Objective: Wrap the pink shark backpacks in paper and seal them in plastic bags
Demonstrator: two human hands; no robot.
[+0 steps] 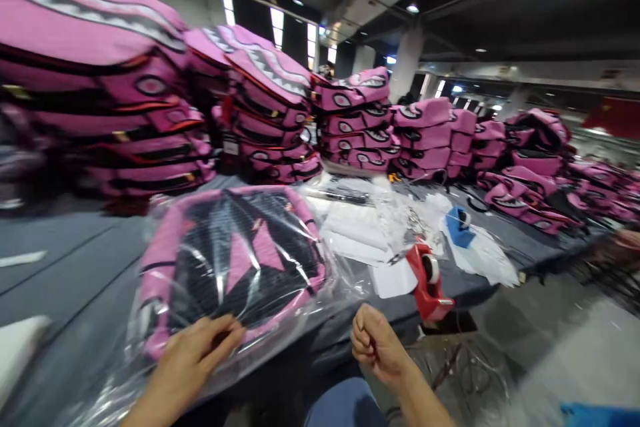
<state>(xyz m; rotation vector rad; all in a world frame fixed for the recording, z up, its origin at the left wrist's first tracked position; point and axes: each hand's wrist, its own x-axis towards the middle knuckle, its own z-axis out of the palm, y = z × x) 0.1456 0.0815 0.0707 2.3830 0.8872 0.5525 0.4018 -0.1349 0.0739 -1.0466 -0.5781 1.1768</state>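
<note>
A pink and black bag (270, 247) lies flat inside a clear plastic sleeve on the dark table, in front of me. My left hand (200, 347) rests at the bag's lower left edge, its fingers bent together over the plastic; whether they pinch the film is too small to tell. To the right of the bag, my right hand (375, 340) is curled closed in the air near the table's front edge, and what its fingers hold, if anything, is hidden. A red tape dispenser (429, 287) stands just beyond it at the edge.
Stacks of pink bags (270, 107) line the back of the table (90, 247). White papers (355, 227), crumpled clear plastic and a blue tape dispenser (459, 227) lie right of the sleeve. A white item (20, 353) sits at the lower left.
</note>
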